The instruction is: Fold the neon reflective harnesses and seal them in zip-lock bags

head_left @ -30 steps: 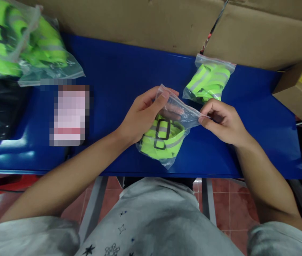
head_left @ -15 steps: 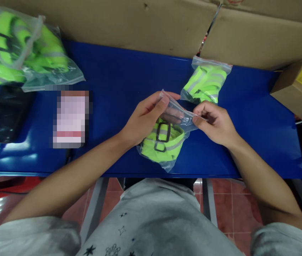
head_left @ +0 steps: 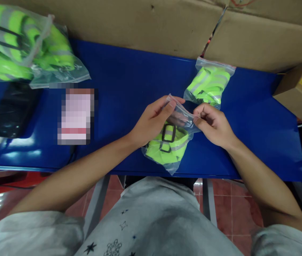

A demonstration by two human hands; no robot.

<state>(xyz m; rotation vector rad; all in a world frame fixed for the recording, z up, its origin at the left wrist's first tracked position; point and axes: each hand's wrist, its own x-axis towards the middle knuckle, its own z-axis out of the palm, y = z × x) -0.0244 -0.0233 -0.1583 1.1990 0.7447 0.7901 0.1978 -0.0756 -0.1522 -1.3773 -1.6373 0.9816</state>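
My left hand point(head_left: 153, 121) and right hand point(head_left: 212, 124) pinch the top of a clear plastic bag of bright green straps point(head_left: 170, 144) on the blue table point(head_left: 129, 81). Another small clear bag of green straps point(head_left: 209, 85) lies just behind.

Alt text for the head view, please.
Both hands, left hand and right hand, pinch the top of a clear bag of neon-green straps over a blue table; a second small bag lies behind.

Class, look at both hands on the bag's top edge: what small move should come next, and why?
Probably slide the right hand along the strip toward the left hand, pressing it shut: both pinch the mouth of the clear bag, with the folded green strap fully inside.
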